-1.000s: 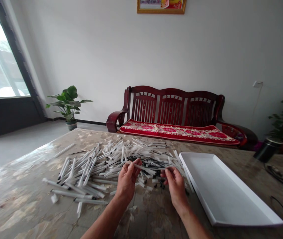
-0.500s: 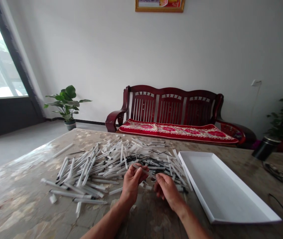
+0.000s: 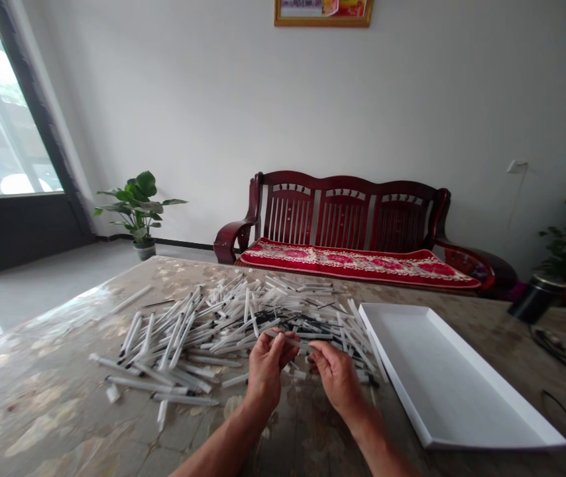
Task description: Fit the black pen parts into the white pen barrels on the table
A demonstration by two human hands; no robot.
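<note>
Between my two hands is a translucent white pen barrel, held slanting down to the right above the table. My left hand is closed around its left part. At the right end, the fingertips of my right hand are pinched together; whether they grip the barrel itself or a small part at its tip is too small to tell. Beyond and left of my hands spreads a loose heap of pen parts, mostly whitish barrels and caps. Dark thin pieces lie in its middle, partly hidden by my hands.
To the right stands a shallow white box lid on the patterned table. Dark cables and a black cylinder sit at the far right. Behind the table is a wooden bench with a red cover; a potted plant stands left.
My right hand has turned slightly, its fingers shifting at the barrel's right end. My left hand keeps its hold. The whole view has shifted a little.
</note>
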